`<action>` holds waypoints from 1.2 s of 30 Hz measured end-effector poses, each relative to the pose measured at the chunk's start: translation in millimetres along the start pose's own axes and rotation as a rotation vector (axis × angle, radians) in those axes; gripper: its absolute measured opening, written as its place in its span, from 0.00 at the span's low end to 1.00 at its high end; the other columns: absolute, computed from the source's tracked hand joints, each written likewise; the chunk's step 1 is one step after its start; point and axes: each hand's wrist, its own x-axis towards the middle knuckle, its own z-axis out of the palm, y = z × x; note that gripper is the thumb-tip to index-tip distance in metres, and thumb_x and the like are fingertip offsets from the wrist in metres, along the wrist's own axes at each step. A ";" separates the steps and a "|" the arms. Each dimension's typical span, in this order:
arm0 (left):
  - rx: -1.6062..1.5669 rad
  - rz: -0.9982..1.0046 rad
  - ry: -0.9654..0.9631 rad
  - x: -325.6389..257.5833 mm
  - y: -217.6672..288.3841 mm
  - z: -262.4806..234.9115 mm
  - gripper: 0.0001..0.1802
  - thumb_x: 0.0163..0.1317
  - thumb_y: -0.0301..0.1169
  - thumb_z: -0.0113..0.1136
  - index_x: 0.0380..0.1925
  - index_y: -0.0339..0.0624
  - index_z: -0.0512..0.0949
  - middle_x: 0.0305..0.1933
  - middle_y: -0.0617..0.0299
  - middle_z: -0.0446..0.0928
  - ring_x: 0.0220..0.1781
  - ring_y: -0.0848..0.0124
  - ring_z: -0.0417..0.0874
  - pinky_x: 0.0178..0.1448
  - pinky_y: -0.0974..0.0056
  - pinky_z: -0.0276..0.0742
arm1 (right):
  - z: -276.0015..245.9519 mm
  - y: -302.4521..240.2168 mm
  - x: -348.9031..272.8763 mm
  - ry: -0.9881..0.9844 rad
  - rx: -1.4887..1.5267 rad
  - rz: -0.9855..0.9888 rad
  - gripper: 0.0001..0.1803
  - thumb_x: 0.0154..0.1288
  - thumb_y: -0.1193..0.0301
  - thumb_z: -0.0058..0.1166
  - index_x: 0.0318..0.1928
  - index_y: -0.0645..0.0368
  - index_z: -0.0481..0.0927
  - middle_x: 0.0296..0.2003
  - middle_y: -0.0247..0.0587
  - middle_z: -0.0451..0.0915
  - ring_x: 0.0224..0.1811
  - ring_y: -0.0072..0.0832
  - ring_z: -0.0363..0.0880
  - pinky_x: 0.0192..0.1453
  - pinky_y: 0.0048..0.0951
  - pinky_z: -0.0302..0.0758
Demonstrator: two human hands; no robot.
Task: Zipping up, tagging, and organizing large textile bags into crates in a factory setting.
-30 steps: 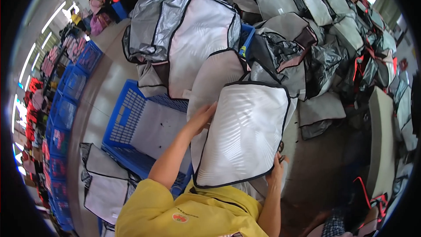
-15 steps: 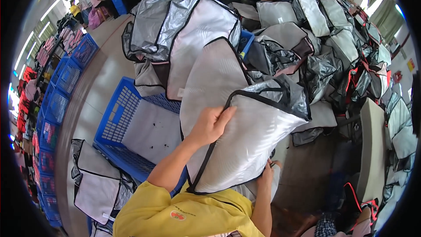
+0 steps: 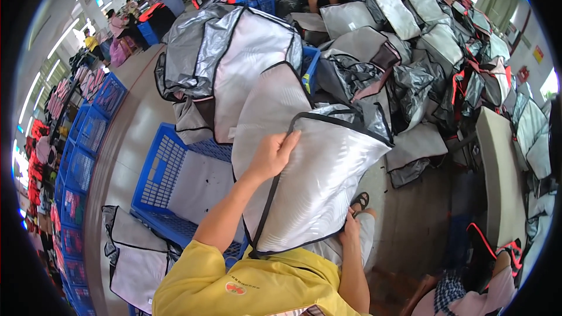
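Note:
A silver insulated bag liner (image 3: 322, 181) with black edge binding spreads in front of my body, its foil sides partly folded at the far end. My left hand (image 3: 274, 155) pinches a black-bound edge of it, thumb on top. At the liner's lower right edge, my right hand (image 3: 350, 229) is closed on the rim, with some fingertips hidden behind the material. One pale panel (image 3: 263, 102) of the liner stands up beyond my left hand. A large heap of similar silver liners (image 3: 234, 52) rises just past it.
A blue plastic crate (image 3: 158, 167) with a pale sheet inside stands to my left, and another liner (image 3: 137, 263) lies nearer. Blue crates (image 3: 93, 126) line the far left. Many liners (image 3: 421, 82) pile up at right, near a beige board (image 3: 492, 169). A co-worker's sleeve (image 3: 477, 301) shows lower right.
The head view has shifted, so the crate and nearby liner sit lower and the far heaps further left. Both hands keep hold of the liner; a sandalled foot now shows beside my right hand.

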 end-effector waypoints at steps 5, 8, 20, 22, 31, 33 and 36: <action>0.047 0.012 0.039 2.6 -12.9 5.6 0.31 0.80 0.48 0.55 0.25 0.30 0.72 0.18 0.57 0.62 0.23 0.73 0.63 0.30 0.58 0.63 | -10.0 7.6 3.8 -0.028 0.024 0.012 0.16 0.77 0.73 0.55 0.60 0.63 0.80 0.54 0.43 0.86 0.52 0.34 0.86 0.58 0.37 0.83; 0.152 0.076 0.113 22.9 -40.6 2.4 0.33 0.79 0.52 0.53 0.26 0.31 0.74 0.18 0.50 0.64 0.22 0.67 0.67 0.31 0.53 0.66 | 1.9 -5.9 7.0 0.055 0.010 0.145 0.28 0.77 0.59 0.59 0.66 0.68 0.75 0.60 0.50 0.83 0.59 0.41 0.83 0.64 0.45 0.80; 0.320 -0.181 0.103 44.6 -142.6 -57.7 0.37 0.76 0.58 0.52 0.39 0.25 0.83 0.31 0.39 0.83 0.37 0.54 0.86 0.47 0.52 0.77 | 66.4 -37.8 -45.8 -0.067 -0.006 -0.039 0.10 0.81 0.66 0.55 0.53 0.58 0.80 0.46 0.32 0.84 0.46 0.21 0.83 0.48 0.28 0.80; 0.370 -0.179 0.118 42.9 -150.9 -60.1 0.35 0.76 0.57 0.54 0.41 0.27 0.84 0.31 0.43 0.84 0.38 0.62 0.84 0.48 0.56 0.77 | 49.5 -28.7 -39.0 -0.089 -0.009 -0.028 0.11 0.81 0.66 0.55 0.56 0.57 0.80 0.51 0.32 0.84 0.52 0.24 0.83 0.54 0.29 0.79; 0.375 -0.222 0.115 36.5 -157.4 -66.6 0.35 0.76 0.59 0.52 0.44 0.33 0.87 0.35 0.38 0.86 0.42 0.56 0.89 0.50 0.53 0.79 | 53.0 -25.0 -40.9 -0.106 -0.041 -0.005 0.12 0.80 0.65 0.57 0.58 0.53 0.80 0.54 0.29 0.83 0.58 0.24 0.81 0.62 0.31 0.77; 0.386 -0.195 0.098 36.5 -155.8 -57.6 0.36 0.76 0.60 0.51 0.43 0.32 0.86 0.37 0.34 0.85 0.44 0.50 0.90 0.51 0.50 0.79 | 49.4 -26.7 -36.1 -0.052 -0.039 -0.007 0.11 0.80 0.65 0.56 0.57 0.52 0.79 0.48 0.30 0.84 0.51 0.24 0.83 0.51 0.32 0.82; 0.348 -0.216 0.065 40.3 -145.7 -40.7 0.37 0.75 0.60 0.51 0.41 0.29 0.85 0.38 0.32 0.84 0.45 0.40 0.87 0.53 0.49 0.78 | 25.0 -25.7 -25.0 -0.094 0.038 0.002 0.08 0.79 0.69 0.57 0.54 0.53 0.79 0.51 0.32 0.84 0.55 0.27 0.82 0.59 0.35 0.80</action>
